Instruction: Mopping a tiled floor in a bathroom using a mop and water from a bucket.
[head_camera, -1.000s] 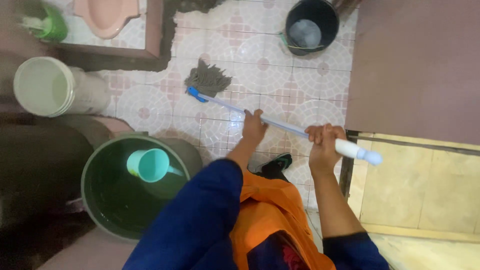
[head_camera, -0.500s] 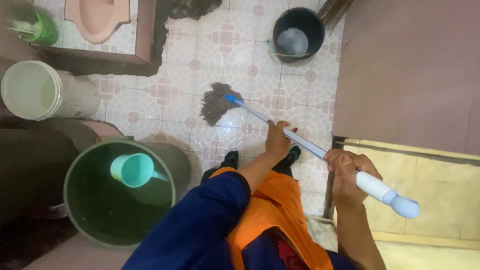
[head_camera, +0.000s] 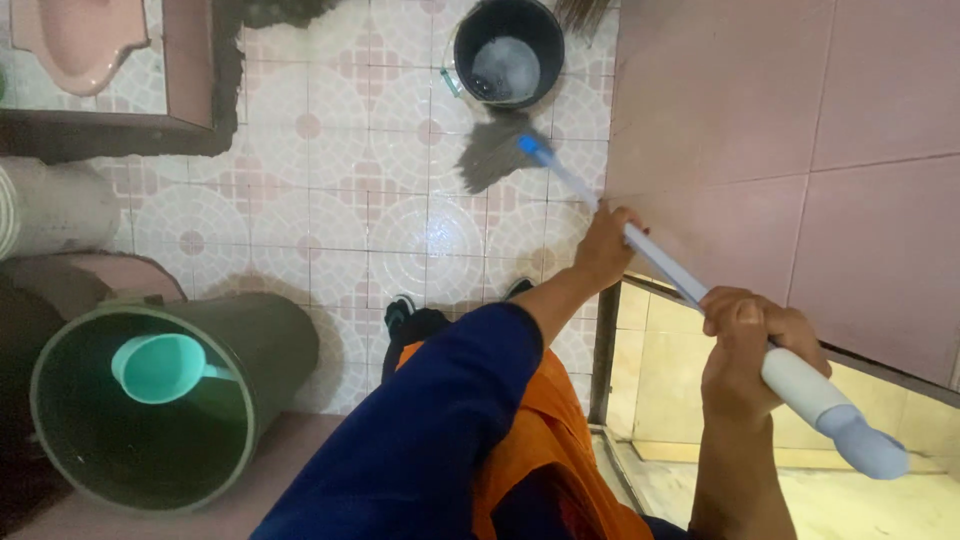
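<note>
Mop head (head_camera: 495, 150) lay ahead beside black bucket (head_camera: 508, 50) | handle (head_camera: 660, 260) slanted back toward you | your left hand (head_camera: 605, 245) gripped nearer the head, right hand (head_camera: 745, 345) clasped the end.

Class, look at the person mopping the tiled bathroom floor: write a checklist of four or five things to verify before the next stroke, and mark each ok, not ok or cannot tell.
1. Both hands grip the mop handle: left hand lower, right hand near the top. Ok.
2. Mop head rests on the floor tiles. Ok.
3. Mop head clear of the black bucket: right beside its rim, touching or not. Cannot tell.
4. Feet clear of the mop head. Ok.
5. Green barrel with the teal scoop out of the mop's way. Ok.
</note>
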